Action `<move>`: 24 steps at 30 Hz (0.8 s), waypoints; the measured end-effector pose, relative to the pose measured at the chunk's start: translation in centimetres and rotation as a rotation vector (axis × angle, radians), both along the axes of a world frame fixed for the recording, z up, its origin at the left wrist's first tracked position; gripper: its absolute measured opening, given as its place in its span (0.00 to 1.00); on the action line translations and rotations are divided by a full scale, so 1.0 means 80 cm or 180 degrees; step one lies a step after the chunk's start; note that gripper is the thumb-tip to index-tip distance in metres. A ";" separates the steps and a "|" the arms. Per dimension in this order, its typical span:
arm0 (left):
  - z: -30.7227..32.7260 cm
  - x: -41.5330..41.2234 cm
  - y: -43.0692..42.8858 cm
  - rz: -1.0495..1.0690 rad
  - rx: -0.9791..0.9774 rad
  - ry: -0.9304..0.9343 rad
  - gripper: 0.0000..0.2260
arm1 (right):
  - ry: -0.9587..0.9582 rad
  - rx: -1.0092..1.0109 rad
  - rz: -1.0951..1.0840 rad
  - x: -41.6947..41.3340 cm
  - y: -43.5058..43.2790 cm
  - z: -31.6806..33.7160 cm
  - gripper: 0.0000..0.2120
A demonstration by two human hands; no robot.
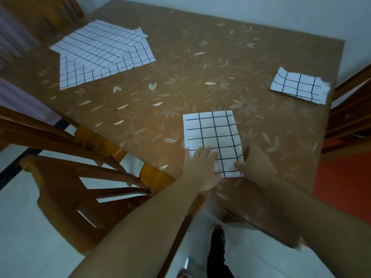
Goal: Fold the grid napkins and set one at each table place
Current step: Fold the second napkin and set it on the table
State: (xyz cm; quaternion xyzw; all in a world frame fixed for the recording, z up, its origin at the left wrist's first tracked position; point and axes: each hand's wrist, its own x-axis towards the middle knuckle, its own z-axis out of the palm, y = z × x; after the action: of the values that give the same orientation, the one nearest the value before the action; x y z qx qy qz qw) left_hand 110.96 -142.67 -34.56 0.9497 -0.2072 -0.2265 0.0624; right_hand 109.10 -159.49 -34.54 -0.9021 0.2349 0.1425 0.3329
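A folded white napkin with a black grid point(212, 135) lies flat near the table's front edge. My left hand point(200, 167) rests on its near left corner, fingers laid flat on the cloth. My right hand point(257, 163) touches its near right corner, with the thumb on the cloth. A second folded grid napkin point(299, 87) sits at the right edge of the table. A loose pile of unfolded grid napkins point(102, 53) lies spread at the far left.
The table point(180, 77) wears a brown cloth with pale flowers. Wooden chairs stand at the left point(60, 187), the far left corner point(44, 15) and the right point(349, 117). White wall runs behind. My legs and a dark shoe point(217, 249) show below.
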 end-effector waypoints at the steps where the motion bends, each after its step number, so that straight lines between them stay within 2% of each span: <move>1: -0.001 -0.002 0.002 -0.0011 0.0007 0.0094 0.31 | 0.0052 0.0086 -0.0052 -0.001 0.001 0.001 0.19; 4: -0.003 -0.002 0.008 -0.0029 0.0013 0.0297 0.35 | 0.0018 0.0840 -0.0392 -0.004 0.003 0.008 0.20; 6: -0.002 -0.001 0.008 -0.0023 0.0040 0.0431 0.39 | 0.0131 0.1499 -0.0683 -0.006 0.002 0.013 0.15; 8: 0.000 0.001 0.006 -0.0001 0.0055 0.0447 0.42 | 0.0347 0.1575 -0.0690 -0.006 -0.003 0.016 0.08; 10: 0.002 0.001 0.002 0.0019 0.0082 0.0414 0.44 | 0.0435 0.1604 -0.0749 -0.004 -0.008 0.015 0.10; 12: 0.005 0.001 -0.001 0.0008 0.0088 0.0353 0.44 | 0.0522 0.2017 -0.0952 0.000 -0.009 0.018 0.12; 15: 0.009 0.001 0.003 -0.0016 -0.0071 0.0103 0.39 | 0.0564 0.2560 -0.1087 0.005 -0.011 0.022 0.13; 18: 0.014 0.004 0.014 0.0113 -0.0332 -0.0268 0.24 | 0.0510 0.2739 -0.1125 0.007 -0.018 0.027 0.11; 21: 0.026 0.016 0.026 0.0342 -0.0510 0.0114 0.16 | 0.0383 0.2644 -0.1191 0.007 -0.023 0.036 0.09; 24: 0.034 0.032 0.042 0.0805 -0.1036 0.0526 0.10 | -0.0080 0.2561 -0.1648 0.015 -0.032 0.037 0.13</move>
State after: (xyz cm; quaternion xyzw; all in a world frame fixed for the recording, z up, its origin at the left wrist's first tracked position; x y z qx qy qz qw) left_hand 113.54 -139.33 -31.88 0.9237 -0.1144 -0.2575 0.2594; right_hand 110.28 -162.06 -31.55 -0.6151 0.3740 0.1236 0.6830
